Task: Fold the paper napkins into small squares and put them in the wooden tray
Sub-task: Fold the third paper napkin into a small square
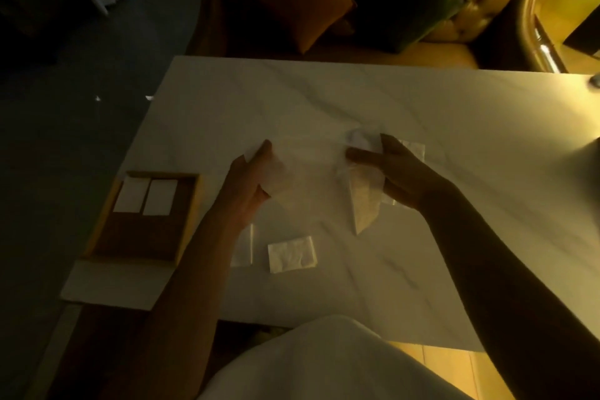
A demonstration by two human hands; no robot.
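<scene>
A thin white paper napkin [308, 169] is stretched above the marble table [422, 114] between both hands. My left hand [250, 182] pinches its left edge. My right hand [399, 172] grips the bunched right side, and a corner hangs down to a point below it. The wooden tray [107, 221] sits at the table's left edge with two folded white napkins [146, 196] side by side in its far half. One folded square napkin [292, 253] lies on the table near me, and another folded piece [243, 248] is partly hidden by my left forearm.
A further white napkin [414, 148] lies on the table behind my right hand. A flat white sheet [110, 286] rests under the tray's near end. A sofa with an orange cushion [302, 10] stands beyond the table. The room is dim.
</scene>
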